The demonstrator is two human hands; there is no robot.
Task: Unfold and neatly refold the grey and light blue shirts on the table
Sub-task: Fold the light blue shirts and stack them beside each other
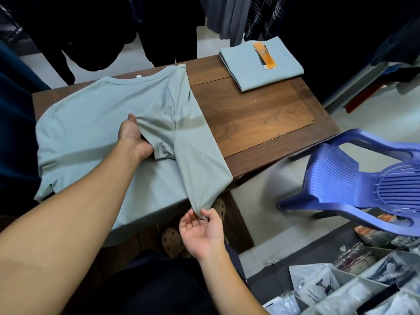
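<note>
Grey shirt (91, 123) cloth covers the left half of the brown wooden bench (261, 119). Its neckline points to the far edge and its lower part hangs over the near edge. The left sleeve lies flat near the bench's left side.

The left hand (134, 137) sits in the middle of the shirt. Its thumb lies on top and its fingers are tucked under a bunched fold of fabric, gripping it. From the far shoulder a long folded band of the shirt runs down past that hand and off the near edge of the bench.

The right hand (202, 230) is palm up below the bench edge and pinches the bottom corner of this band between thumb and forefinger. Its other fingers are loosely curled. Brown clogs (170, 242) show on the floor beneath it.

Further right, on the far corner of the bench, the light blue shirt (254, 64) lies folded into a neat rectangle with an orange tag (264, 55) on top, well apart from the grey one.

Right of the bench stands a blue plastic chair (354, 178), and plastic-wrapped packets (341, 287) fill the near right corner.
</note>
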